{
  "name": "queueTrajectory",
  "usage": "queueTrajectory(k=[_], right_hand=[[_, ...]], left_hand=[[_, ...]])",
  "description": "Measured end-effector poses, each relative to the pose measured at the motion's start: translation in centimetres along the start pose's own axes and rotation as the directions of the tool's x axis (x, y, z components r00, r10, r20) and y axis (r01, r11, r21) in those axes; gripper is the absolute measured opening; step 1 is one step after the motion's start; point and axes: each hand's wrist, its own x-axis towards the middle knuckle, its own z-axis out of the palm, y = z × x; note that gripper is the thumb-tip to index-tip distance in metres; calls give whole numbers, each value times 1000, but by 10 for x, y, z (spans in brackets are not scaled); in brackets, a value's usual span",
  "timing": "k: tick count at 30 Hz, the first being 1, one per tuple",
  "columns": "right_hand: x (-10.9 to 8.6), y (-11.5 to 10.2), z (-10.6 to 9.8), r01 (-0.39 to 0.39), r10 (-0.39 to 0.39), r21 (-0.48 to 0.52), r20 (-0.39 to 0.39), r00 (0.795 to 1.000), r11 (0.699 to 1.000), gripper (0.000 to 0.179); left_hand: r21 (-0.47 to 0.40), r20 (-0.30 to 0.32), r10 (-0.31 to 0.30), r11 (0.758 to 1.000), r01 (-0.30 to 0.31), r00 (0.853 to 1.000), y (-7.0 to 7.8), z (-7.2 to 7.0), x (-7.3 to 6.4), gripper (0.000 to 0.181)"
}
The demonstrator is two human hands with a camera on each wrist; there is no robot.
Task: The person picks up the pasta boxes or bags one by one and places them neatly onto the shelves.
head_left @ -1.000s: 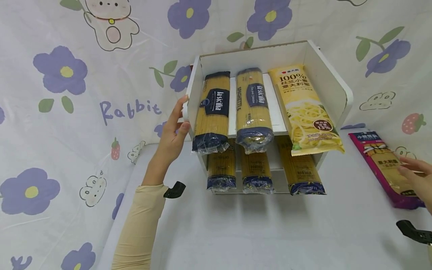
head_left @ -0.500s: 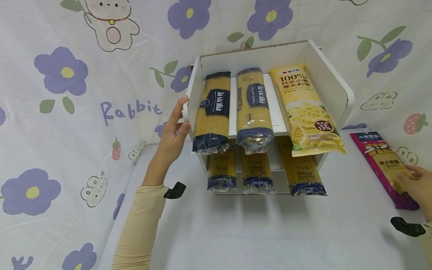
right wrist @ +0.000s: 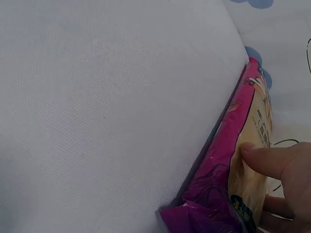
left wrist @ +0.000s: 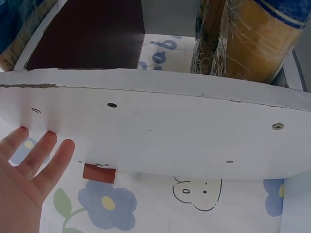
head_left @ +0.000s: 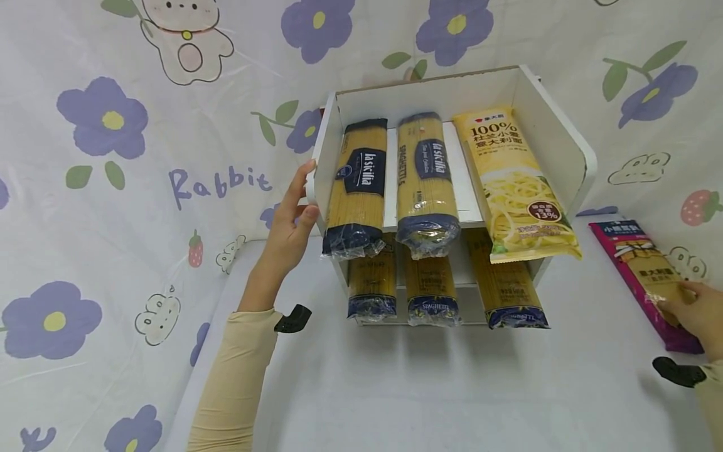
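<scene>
My left hand (head_left: 285,242) touches the left side panel of a white two-tier shelf (head_left: 565,138). In the left wrist view its fingers (left wrist: 46,150) lie fairly straight against the panel's outer face. At the far right, my right hand (head_left: 700,314) pinches a magenta and tan bag of pasta (head_left: 632,270) that lies on the table. Its thumb (right wrist: 265,158) presses the bag's face in the right wrist view, with other fingers partly hidden at the far edge. Two blue-banded spaghetti packs (head_left: 357,188) (head_left: 427,182) and a yellow pasta bag (head_left: 516,188) rest on the upper tier.
Several spaghetti packs (head_left: 430,289) sit on the lower tier, their ends jutting past the front. The white tabletop (head_left: 452,389) runs up to a flower-print cloth (head_left: 226,138) behind and at the sides.
My right hand has moved inward from the right edge onto the lower part of the magenta pasta bag and taken hold of it. The left hand stays on the shelf's side.
</scene>
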Motion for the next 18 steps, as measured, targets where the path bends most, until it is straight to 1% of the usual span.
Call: queueTrajectory(k=[5, 9, 11, 13, 16, 18], right_hand=[[4, -3, -3, 24, -23, -17, 23, 999, 1000, 76], [8, -1, -3, 95, -94, -57, 33, 995, 994, 81], [10, 1, -3, 143, -141, -78, 32, 989, 987, 83], [13, 1, -2, 174, -172, -94, 35, 985, 980, 85], [18, 1, 0, 196, -194, -126, 30, 981, 972, 86], [19, 0, 1, 193, -191, -147, 27, 981, 970, 87]], left_hand=[[4, -4, 7, 1000, -7, 1000, 0, -1, -1, 87], [3, -3, 18, 1000, -18, 1000, 1, -2, -1, 86], [1, -4, 21, 1000, -21, 1000, 1, -2, -1, 86], [2, -5, 21, 1000, -21, 1000, 0, -2, -1, 86], [6, -8, 20, 1000, -20, 1000, -1, -2, -1, 86], [10, -9, 19, 1000, -19, 1000, -2, -2, -1, 86]])
